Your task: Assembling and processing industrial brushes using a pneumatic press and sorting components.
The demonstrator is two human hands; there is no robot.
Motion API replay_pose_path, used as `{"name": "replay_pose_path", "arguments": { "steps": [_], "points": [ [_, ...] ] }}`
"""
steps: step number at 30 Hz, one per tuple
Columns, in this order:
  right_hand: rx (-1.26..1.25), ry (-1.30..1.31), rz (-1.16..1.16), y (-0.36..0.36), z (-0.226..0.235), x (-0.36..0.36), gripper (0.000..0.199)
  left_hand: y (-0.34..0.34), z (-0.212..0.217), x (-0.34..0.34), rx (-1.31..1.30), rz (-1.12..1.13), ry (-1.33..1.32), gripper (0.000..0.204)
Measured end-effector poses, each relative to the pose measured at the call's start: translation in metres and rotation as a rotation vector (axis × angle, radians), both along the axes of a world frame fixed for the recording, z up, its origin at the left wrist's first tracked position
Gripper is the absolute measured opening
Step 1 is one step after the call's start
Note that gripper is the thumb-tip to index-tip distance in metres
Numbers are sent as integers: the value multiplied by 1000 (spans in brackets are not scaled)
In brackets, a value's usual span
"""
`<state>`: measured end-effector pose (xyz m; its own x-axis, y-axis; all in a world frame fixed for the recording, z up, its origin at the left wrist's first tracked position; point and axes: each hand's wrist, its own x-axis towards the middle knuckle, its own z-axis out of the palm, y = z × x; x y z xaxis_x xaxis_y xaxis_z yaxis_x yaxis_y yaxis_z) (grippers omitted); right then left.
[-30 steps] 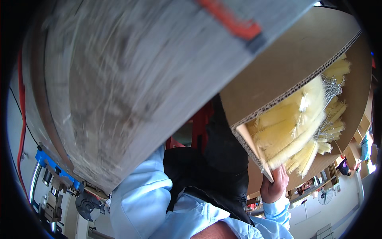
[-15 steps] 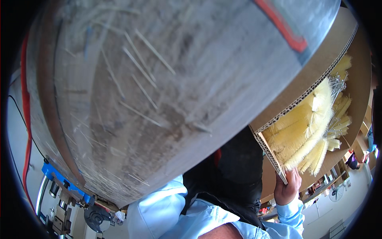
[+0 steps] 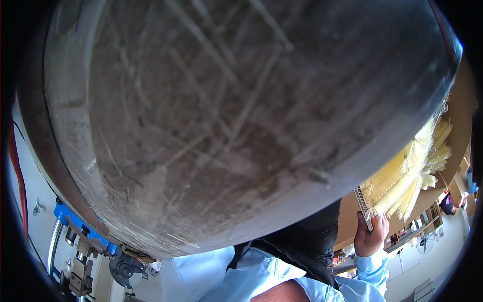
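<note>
Our right hand (image 3: 371, 235) was pinched around the near wall edge of a brown corrugated cardboard box (image 3: 362, 202); our left was out of sight, so we couldn't tell its state. The long yellow bristle brushes (image 3: 405, 183) lay inside, just beyond the right fingers, the nearest visible hand, mostly slanting up-right. A scuffed grey-brown work surface (image 3: 201, 126) filled the left.

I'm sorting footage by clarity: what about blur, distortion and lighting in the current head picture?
Head view: the close grey-brown surface is blurred, its lower edge bowed by the fisheye; the yellow brushes and right hand look clearer; the light-blue shirt is bright, the picture's corners black.
</note>
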<state>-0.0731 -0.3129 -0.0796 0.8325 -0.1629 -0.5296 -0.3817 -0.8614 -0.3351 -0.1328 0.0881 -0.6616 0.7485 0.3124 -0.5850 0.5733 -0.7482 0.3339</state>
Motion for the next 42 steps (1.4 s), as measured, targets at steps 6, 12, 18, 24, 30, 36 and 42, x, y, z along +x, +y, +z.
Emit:
{"name": "replay_pose_path", "arguments": {
  "steps": [6,12,18,24,30,36,42],
  "points": [
    [1,-11,17,-1,0,1,15,-5,21,43,-15,-7,-274,16],
    [28,17,22,-2,2,5,20,-16,58,135,71,124,-399,30],
    [-50,45,98,0,5,6,31,-23,74,174,288,1,-172,73],
    [-78,40,7,4,6,7,30,9,0,175,375,-184,-91,65],
    [28,32,59,-2,4,14,31,56,-15,182,302,-350,-3,29],
    [176,-173,71,3,2,17,41,44,67,143,115,-72,-477,31],
    [171,-623,68,24,26,-1,50,14,248,138,-939,874,-47,32]
  ]
}}
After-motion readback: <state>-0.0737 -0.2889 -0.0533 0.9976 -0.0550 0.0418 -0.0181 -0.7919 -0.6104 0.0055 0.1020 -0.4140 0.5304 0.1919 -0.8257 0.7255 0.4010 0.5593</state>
